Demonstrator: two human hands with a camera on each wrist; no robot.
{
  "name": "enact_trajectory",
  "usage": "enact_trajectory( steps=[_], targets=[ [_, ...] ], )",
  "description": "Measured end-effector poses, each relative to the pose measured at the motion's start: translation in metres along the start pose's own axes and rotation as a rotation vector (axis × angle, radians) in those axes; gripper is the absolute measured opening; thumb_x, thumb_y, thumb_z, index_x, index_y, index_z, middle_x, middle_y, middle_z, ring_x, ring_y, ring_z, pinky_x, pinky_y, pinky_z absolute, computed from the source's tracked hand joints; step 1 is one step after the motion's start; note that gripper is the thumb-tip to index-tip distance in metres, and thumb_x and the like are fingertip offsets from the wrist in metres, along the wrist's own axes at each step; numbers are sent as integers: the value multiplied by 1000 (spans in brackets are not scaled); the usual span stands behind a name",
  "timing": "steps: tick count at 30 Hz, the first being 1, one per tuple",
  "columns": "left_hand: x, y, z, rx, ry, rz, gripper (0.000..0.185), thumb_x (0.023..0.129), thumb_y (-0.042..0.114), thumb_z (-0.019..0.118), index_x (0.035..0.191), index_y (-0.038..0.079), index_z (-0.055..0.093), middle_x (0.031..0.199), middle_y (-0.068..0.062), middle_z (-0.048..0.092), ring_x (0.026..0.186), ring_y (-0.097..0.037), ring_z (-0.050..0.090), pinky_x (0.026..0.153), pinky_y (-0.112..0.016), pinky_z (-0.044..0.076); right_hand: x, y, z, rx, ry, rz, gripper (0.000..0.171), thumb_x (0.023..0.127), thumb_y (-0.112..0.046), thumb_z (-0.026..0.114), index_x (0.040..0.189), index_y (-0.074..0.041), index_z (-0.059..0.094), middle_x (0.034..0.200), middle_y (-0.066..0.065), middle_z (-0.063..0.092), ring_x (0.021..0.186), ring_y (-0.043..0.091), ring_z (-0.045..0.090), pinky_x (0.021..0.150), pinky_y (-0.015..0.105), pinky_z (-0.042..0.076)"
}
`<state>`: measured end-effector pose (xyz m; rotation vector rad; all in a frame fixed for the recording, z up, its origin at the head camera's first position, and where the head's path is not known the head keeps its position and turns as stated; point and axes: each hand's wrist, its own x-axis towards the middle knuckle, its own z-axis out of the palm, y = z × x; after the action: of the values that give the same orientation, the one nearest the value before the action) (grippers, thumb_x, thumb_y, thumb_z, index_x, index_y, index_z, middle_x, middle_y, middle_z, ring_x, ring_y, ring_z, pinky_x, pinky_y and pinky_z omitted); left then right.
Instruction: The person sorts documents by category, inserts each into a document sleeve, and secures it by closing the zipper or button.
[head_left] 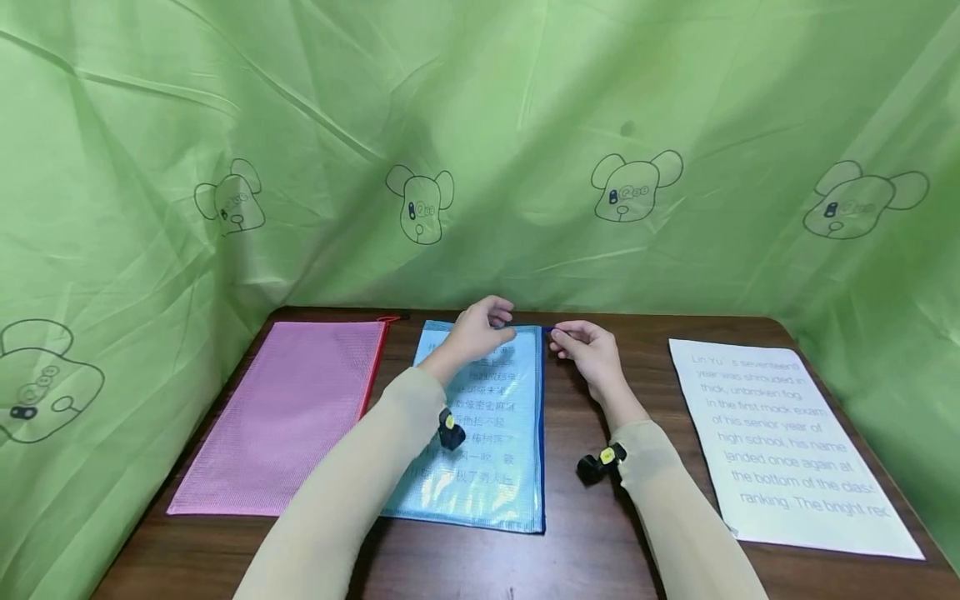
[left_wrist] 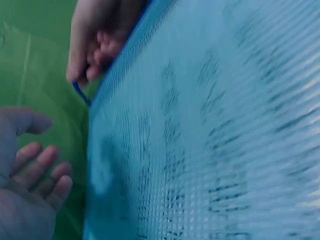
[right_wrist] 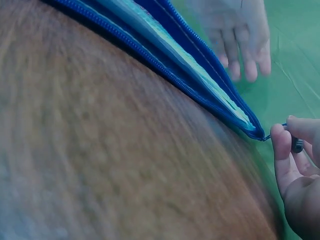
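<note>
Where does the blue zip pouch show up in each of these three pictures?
Head: blue mesh pouch lies mid-table, beside the pink pouch.
Left wrist: it fills the right side.
Right wrist: its open zipper edge crosses the top.
Shared landmark: the right hand pinching the zipper pull.

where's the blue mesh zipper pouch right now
In the head view, the blue mesh zipper pouch lies mid-table, between the pink mesh pouch and the printed white sheet.
</note>
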<state>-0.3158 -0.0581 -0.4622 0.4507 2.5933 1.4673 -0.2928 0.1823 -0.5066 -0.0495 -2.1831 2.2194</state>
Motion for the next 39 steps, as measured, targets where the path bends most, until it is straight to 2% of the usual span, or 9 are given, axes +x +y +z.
enact_trajectory(
  steps=[5, 12, 17, 22, 25, 29, 33, 39],
  targets=[
    [15, -17, 0, -9, -56, -17, 59, 103, 20, 78, 155, 6, 54, 147, -10, 64, 139, -32, 57, 117, -49, 47, 0, 2, -1, 26, -2, -10, 27, 103, -4, 75, 125, 12, 71, 103, 13, 80, 83, 13, 76, 73, 24, 62],
    [18, -29, 6, 60, -79, -16, 65, 99, 25, 82, 157, 14, 53, 151, -5, 63, 145, -31, 53, 119, -51, 44, 2, 3, -1, 64, -23, -20, 31, 103, -6, 75, 128, 13, 70, 108, 17, 80, 85, 13, 76, 74, 23, 62],
    [17, -32, 10, 57, -97, -24, 66, 100, 25, 81, 158, 14, 52, 148, -5, 64, 140, -31, 57, 116, -51, 47, 2, 3, -1, 105, -47, -23, 34, 104, -6, 75, 130, 14, 68, 103, 7, 80, 86, 12, 76, 73, 23, 60],
    [14, -33, 10, 46, -117, -45, 53, 104, 21, 77, 153, 16, 57, 134, -6, 64, 124, -28, 61, 106, -47, 51, 1, 2, -4, 33, -33, -42, 31, 103, -9, 77, 125, 12, 70, 97, 3, 79, 82, 13, 75, 72, 24, 59],
    [13, -36, 7, 24, -115, -38, 44, 106, 18, 74, 148, 16, 60, 131, -6, 62, 118, -26, 58, 99, -45, 50, 0, 1, -5, -33, -24, -46, 28, 102, -10, 78, 122, 8, 72, 99, 10, 79, 79, 13, 75, 71, 25, 60],
    [9, -38, 2, -3, -109, -1, 39, 108, 16, 69, 146, 15, 61, 127, -7, 60, 110, -26, 56, 92, -45, 47, -1, 1, -6, -88, -42, -51, 26, 103, -7, 75, 126, 6, 74, 111, 23, 78, 79, 12, 75, 71, 26, 60],
    [7, -38, 0, -4, -100, 34, 33, 111, 16, 65, 143, 14, 64, 127, -7, 62, 111, -27, 58, 94, -46, 48, -3, 0, -6, -119, -79, -51, 27, 104, -8, 74, 129, 2, 75, 116, 23, 77, 82, 14, 74, 73, 26, 59],
    [3, -37, 1, 33, -78, 69, 24, 112, 15, 62, 135, 19, 70, 134, -5, 68, 126, -26, 62, 106, -49, 51, -6, -1, 0, -149, -91, -58, 30, 101, -17, 81, 126, 0, 78, 107, 8, 79, 92, 15, 71, 80, 28, 57]
  ],
)
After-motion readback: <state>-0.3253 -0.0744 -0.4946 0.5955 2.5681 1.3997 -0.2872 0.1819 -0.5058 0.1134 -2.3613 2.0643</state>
